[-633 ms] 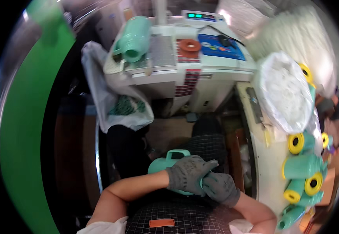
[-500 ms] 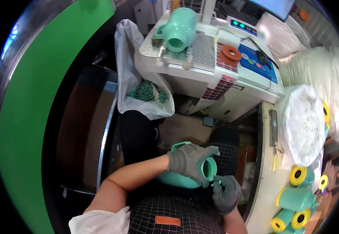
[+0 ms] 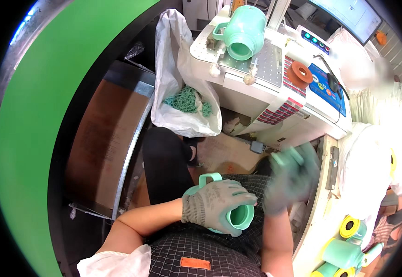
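A mint-green jug (image 3: pixel 241 217) with a loop handle lies tilted on my lap, its round mouth facing right. My gloved left hand (image 3: pixel 219 205) is wrapped over the body just behind the mouth, thumb and fingers around it. Right of the jug, my gloved right hand (image 3: pixel 291 180) is raised beside the bench edge and smeared by motion. Mint-green streaks show at its fingers; whether these are a held scrap cannot be made out. Another mint-green jug (image 3: pixel 247 32) rests on the perforated plate (image 3: pixel 271 62) of the white machine, mouth toward me.
A white sack (image 3: pixel 168 55) with curly green scraps (image 3: pixel 184 100) stands ahead, next to a brown box (image 3: pixel 106 143) at left. An orange reel (image 3: pixel 299 74) sits on the machine. Several green jugs with yellow ends (image 3: pixel 341 253) lie at lower right, below a white bag (image 3: pixel 360 161).
My right hand has moved from the jug's mouth up and to the right. My left hand keeps its hold on the jug. The whole view has shifted somewhat.
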A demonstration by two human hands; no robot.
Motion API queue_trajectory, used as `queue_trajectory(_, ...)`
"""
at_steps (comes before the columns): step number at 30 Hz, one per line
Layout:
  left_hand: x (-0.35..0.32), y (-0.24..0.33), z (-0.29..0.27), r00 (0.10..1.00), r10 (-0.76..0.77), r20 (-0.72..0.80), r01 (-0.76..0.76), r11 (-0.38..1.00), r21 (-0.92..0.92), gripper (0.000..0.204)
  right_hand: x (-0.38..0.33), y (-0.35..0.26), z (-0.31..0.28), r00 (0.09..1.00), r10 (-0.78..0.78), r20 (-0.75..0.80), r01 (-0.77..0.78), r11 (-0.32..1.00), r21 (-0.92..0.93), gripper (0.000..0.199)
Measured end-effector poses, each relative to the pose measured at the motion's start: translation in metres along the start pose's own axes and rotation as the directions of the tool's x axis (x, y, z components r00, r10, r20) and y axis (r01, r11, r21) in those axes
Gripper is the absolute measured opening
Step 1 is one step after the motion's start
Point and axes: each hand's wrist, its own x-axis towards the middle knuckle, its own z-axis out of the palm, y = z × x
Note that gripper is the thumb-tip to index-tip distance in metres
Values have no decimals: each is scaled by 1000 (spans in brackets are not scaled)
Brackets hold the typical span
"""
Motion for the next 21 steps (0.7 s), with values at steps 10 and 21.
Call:
queue_trajectory(10, 12, 27, -16, 1000, -8, 3, 7, 975, 224, 68, -12, 90, -7, 938, 156, 310, -120, 984, -131, 57)
queue_trajectory(21, 63, -15, -26, 965, -108, 240, 160, 965, -209, 70, -18, 9, -309, 920, -68, -386, -236, 691, -683, 12)
